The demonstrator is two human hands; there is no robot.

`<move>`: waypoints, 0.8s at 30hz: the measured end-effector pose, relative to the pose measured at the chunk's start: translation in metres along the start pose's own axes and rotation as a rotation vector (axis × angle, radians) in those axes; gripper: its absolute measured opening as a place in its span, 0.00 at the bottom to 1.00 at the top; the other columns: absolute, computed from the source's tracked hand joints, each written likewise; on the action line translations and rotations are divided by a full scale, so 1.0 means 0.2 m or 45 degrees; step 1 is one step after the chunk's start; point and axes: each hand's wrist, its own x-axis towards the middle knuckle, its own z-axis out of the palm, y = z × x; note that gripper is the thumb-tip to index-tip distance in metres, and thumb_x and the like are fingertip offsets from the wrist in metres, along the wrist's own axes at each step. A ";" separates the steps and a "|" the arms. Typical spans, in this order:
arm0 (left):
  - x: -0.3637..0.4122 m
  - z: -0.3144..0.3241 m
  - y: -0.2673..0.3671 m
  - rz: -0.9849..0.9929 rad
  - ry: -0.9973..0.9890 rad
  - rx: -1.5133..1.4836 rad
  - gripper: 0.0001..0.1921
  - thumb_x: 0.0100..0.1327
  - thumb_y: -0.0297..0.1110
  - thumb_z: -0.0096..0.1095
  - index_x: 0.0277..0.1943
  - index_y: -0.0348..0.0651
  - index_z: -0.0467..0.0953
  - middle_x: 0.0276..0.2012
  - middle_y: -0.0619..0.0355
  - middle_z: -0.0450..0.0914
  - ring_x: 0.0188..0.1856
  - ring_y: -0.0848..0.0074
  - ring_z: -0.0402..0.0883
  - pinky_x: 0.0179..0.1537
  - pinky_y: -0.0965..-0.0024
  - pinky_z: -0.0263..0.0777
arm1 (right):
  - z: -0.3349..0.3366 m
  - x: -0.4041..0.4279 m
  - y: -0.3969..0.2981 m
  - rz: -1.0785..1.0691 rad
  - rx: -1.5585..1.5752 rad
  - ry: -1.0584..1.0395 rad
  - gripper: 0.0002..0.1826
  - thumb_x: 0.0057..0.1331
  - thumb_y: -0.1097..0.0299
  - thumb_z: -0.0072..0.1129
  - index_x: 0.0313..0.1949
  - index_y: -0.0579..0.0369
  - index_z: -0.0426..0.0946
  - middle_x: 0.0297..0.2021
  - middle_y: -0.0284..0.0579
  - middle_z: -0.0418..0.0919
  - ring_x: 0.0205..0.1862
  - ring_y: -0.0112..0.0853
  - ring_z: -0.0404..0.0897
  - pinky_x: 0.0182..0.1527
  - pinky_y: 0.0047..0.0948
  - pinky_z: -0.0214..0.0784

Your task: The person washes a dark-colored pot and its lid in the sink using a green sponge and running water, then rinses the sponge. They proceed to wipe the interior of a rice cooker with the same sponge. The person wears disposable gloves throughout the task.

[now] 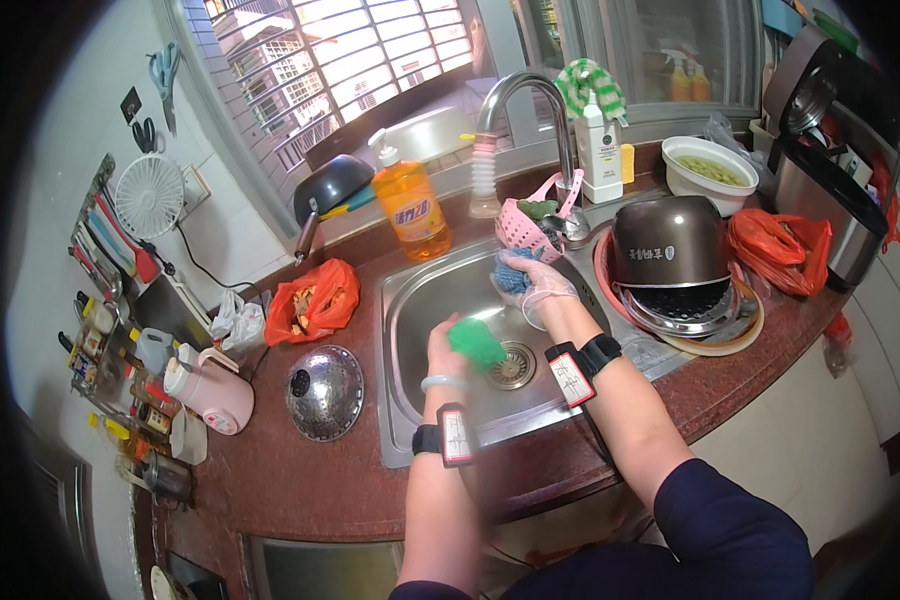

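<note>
Over the stainless steel sink (412,405), my left hand (444,346) holds a green scouring pad (477,343); the pad is slightly blurred. My right hand (546,283) wears a clear plastic glove and grips a blue scrubbing cloth (511,271). That cloth is just in front of a pink perforated basket (523,225), which holds dark green scrubbing items and hangs by the faucet (562,127). Below the green pad is the drain strainer (513,366). A perforated steel bowl (325,393) rests upside down on the counter left of the sink.
An orange dish soap bottle (411,206) and a white bottle (601,154) stand behind the sink. At right, a dark inner pot (671,241) sits upside down on stacked dishware. Red plastic bags (784,251) and a pink kettle (214,390) stand on the counter (307,487).
</note>
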 end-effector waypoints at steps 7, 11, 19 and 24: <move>0.02 0.00 0.00 -0.036 0.054 -0.046 0.08 0.56 0.23 0.46 0.37 0.39 0.72 0.29 0.53 0.74 0.32 0.62 0.75 0.38 0.59 0.72 | -0.02 0.08 0.02 -0.011 -0.022 -0.091 0.08 0.60 0.81 0.48 0.40 0.62 0.68 0.38 0.50 0.73 0.38 0.44 0.76 0.38 0.44 0.77; 0.06 -0.04 -0.01 -0.030 0.065 -0.007 0.07 0.56 0.24 0.46 0.36 0.40 0.72 0.29 0.52 0.74 0.32 0.61 0.75 0.38 0.58 0.72 | -0.03 0.12 0.03 -0.069 0.054 -0.111 0.05 0.61 0.75 0.50 0.37 0.60 0.69 0.29 0.46 0.72 0.27 0.34 0.74 0.25 0.28 0.70; 0.29 -0.26 -0.10 0.516 -0.069 0.533 0.06 0.57 0.24 0.46 0.35 0.39 0.71 0.28 0.51 0.74 0.32 0.60 0.75 0.39 0.58 0.71 | -0.01 0.10 0.02 -0.222 -0.437 0.008 0.13 0.62 0.56 0.54 0.29 0.52 0.71 0.14 0.30 0.67 0.06 0.23 0.59 0.09 0.20 0.52; 0.21 -0.25 -0.10 0.676 -0.312 0.813 0.10 0.59 0.26 0.39 0.35 0.35 0.71 0.32 0.49 0.76 0.36 0.60 0.76 0.43 0.57 0.70 | 0.10 0.01 0.02 -0.130 -0.078 0.070 0.36 0.58 0.31 0.42 0.53 0.46 0.62 0.47 0.48 0.69 0.45 0.41 0.71 0.43 0.47 0.68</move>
